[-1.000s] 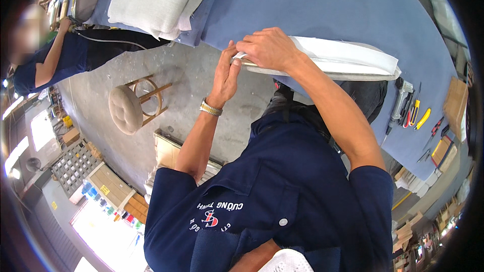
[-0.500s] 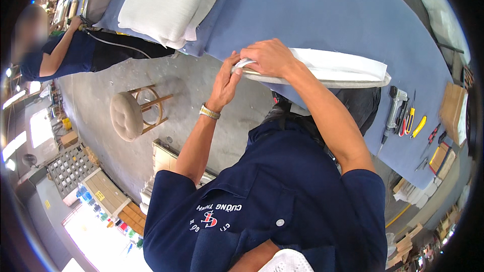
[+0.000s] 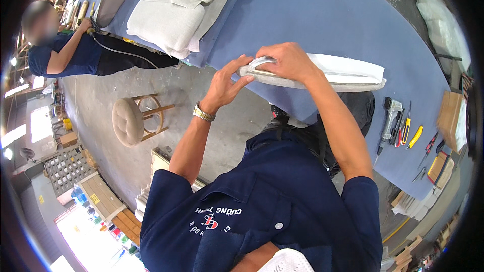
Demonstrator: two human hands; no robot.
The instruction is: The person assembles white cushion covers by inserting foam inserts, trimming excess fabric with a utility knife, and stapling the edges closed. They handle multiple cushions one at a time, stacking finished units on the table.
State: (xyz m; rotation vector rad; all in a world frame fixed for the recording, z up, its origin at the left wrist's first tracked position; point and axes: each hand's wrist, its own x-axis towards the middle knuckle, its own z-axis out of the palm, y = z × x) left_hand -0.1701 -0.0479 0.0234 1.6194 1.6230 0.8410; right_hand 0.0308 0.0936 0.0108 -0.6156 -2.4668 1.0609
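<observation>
Grey padded panel (image 3: 348, 87) at near edge of blue table (image 3: 287, 10), white strip (image 3: 350, 68) along its far side. Left hand (image 3: 225, 85) grasps the panel's left end; right hand (image 3: 289, 62), curled, fingertips partly hidden, grips it just to the right. Gun-shaped tool (image 3: 390, 122) lies farther right.

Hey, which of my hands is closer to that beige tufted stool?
Left. Your left hand is at the left end of the grey padded panel, right of the beige tufted stool; your right hand is farther right along the panel.
</observation>
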